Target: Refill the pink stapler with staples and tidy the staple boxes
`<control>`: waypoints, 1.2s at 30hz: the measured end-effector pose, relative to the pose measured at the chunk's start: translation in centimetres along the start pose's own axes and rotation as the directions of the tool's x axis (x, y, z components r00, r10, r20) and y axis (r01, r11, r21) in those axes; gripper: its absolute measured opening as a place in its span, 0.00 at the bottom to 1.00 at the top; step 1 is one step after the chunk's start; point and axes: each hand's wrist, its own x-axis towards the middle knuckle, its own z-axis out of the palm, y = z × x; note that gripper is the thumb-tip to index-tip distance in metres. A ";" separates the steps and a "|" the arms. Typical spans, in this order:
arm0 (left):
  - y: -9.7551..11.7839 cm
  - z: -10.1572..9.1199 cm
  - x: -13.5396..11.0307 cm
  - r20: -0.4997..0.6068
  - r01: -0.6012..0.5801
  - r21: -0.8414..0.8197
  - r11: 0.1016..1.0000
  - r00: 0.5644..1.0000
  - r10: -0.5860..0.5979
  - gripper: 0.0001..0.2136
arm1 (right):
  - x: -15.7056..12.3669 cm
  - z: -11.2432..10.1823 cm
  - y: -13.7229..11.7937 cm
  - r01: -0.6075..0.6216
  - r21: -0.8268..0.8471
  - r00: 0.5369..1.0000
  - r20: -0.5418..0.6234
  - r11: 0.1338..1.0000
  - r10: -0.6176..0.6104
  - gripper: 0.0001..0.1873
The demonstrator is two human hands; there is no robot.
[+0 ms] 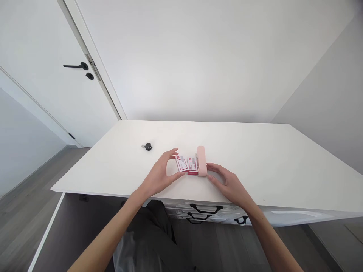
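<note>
On the white table (255,158) near its front edge lie two small red-and-white boxes side by side. My left hand (161,174) pinches the left box (182,164) between thumb and fingertips. The right box (193,166) lies against a pale pink stapler-like device (201,160). My right hand (228,183) rests on the table just right of the pink device, fingers curled, fingertips touching its near end.
A small dark key-like object (147,146) lies on the table to the far left. A white door with a black handle (76,66) stands at left. Below the table's front edge, white items with black handles (202,208) show.
</note>
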 end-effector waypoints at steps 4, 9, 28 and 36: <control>1.1 0.6 2.1 0.093 -0.034 -0.050 0.998 0.995 0.038 0.38 | 0.1 0.0 0.0 -0.001 0.007 1.000 0.006 1.000 0.001 0.23; 0.8 1.1 3.1 0.189 -0.032 -0.067 0.997 0.981 0.044 0.39 | 0.1 0.0 0.1 0.002 0.010 1.000 0.005 1.000 -0.002 0.22; -7.8 -1.1 2.8 -0.403 0.228 0.321 0.919 0.911 -0.085 0.24 | 0.1 -0.1 0.0 -0.019 0.018 1.000 0.011 1.000 0.019 0.22; -9.4 -2.3 2.2 -0.338 0.332 0.360 0.872 0.918 -0.210 0.32 | 0.1 -0.1 0.1 -0.003 0.016 1.000 0.005 1.000 0.003 0.22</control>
